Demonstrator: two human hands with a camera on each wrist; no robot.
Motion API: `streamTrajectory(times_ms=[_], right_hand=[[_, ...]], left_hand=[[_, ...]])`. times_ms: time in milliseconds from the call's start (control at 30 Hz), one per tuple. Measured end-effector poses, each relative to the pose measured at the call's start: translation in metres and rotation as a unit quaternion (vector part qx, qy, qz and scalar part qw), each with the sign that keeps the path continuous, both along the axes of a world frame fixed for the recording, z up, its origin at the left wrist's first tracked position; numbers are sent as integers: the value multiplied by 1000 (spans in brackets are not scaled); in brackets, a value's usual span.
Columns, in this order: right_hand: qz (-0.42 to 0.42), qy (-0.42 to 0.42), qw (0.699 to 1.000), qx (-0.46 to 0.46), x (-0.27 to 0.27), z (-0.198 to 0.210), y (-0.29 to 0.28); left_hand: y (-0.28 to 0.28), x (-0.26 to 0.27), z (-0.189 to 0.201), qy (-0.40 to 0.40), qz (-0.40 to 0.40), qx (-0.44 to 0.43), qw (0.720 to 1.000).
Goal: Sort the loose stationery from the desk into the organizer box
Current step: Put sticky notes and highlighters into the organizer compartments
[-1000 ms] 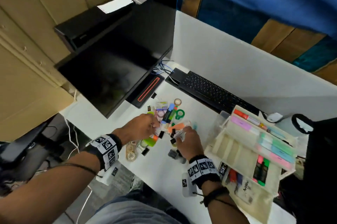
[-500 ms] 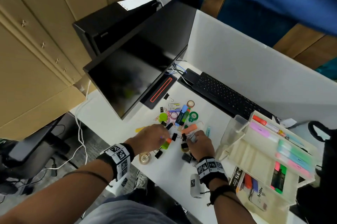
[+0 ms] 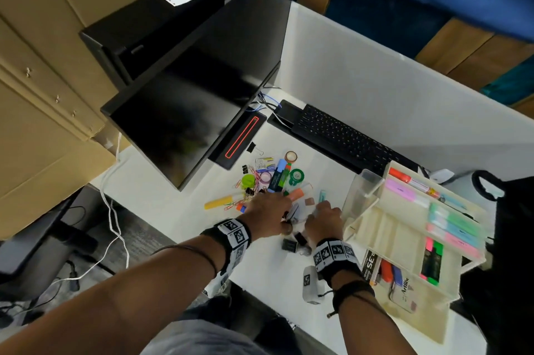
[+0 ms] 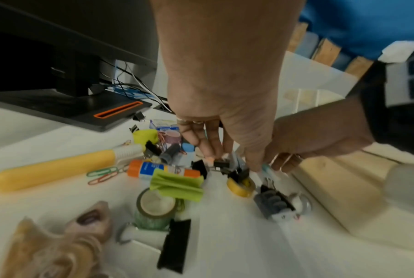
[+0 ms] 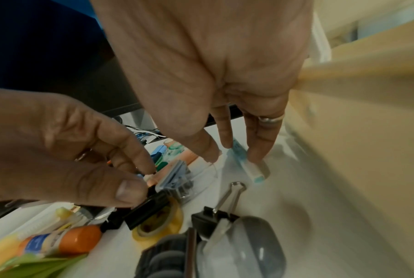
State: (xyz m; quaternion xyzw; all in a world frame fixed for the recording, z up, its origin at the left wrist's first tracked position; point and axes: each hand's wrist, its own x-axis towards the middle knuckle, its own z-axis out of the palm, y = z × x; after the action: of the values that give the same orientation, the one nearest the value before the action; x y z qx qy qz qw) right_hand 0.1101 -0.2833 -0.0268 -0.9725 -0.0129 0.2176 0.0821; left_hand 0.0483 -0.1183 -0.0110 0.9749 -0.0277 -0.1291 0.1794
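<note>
Loose stationery lies piled on the white desk: an orange glue stick [image 4: 163, 170], a yellow case [image 4: 51, 169], a yellow tape roll [image 4: 240, 186], paper clips and several black binder clips. My left hand [image 5: 141, 180] pinches one black binder clip [image 5: 148, 205] between thumb and forefinger, at the pile's near right side [image 3: 284, 219]. Just right of it, my right hand [image 5: 234, 154] reaches down with straight fingers. Its fingertips touch a small teal-and-white stick [image 5: 249, 166] that lies flat on the desk. The cream organizer box [image 3: 372, 234] stands open at the right and holds highlighters [image 3: 432, 263].
A black monitor [image 3: 185, 112] and its base stand behind the pile. A black keyboard [image 3: 346, 138] lies at the back right against a white partition. A grey tape dispenser [image 5: 246, 250] sits near the desk's front edge. A tan furry shape [image 4: 53, 250] shows below the desk.
My left hand has moved right from the pile's left side toward my right hand and now pinches a black clip. The yellow case is uncovered. My right hand stayed near the box.
</note>
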Motion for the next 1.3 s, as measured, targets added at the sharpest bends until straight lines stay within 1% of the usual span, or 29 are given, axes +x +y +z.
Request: streamTrajectory(times_ms=[100, 167, 267, 333, 467, 533, 600, 733, 833, 933, 1033, 1167, 1233, 1300], right_hand=[[2, 10, 1000, -22, 2, 3, 3], [12, 7, 999, -36, 5, 3, 3], [39, 4, 998, -58, 6, 5, 3], [45, 2, 998, -53, 8, 9, 4], [35, 6, 999, -12, 11, 18, 4], [9, 4, 1000, 19, 12, 23, 2], [-23, -2, 997, 68, 11, 28, 0], [-87, -25, 979, 181, 6, 41, -8], [-138, -32, 955, 262, 4, 48, -15], [-162, -35, 936, 310, 0, 59, -24], [-148, -34, 929, 336, -3, 68, -34], [-97, -23, 939, 328, 0, 74, -49], [-58, -27, 942, 329, 1, 78, -57], [-30, -38, 943, 328, 2, 85, -65]], left_hand=[[-9, -1, -10, -13, -23, 26, 999], [-16, -3, -13, -27, -35, 20, 999], [-23, -6, -12, -21, -35, 6, 999], [-25, -5, -12, -14, -29, 9, 999], [-23, -3, -14, 1, -34, 1, 999], [-20, 1, -10, 3, -39, 1, 999], [-17, 7, -5, -3, -46, 12, 999], [-21, 16, -5, -29, -46, 13, 998], [-32, 27, -6, -52, -1, 31, 998], [-37, 44, -6, -47, 45, 43, 997], [-35, 60, -3, -16, 48, 59, 997], [-33, 70, 4, 37, 29, 104, 993], [-36, 73, 5, 45, 28, 114, 992], [-40, 77, 2, 36, 40, 112, 992]])
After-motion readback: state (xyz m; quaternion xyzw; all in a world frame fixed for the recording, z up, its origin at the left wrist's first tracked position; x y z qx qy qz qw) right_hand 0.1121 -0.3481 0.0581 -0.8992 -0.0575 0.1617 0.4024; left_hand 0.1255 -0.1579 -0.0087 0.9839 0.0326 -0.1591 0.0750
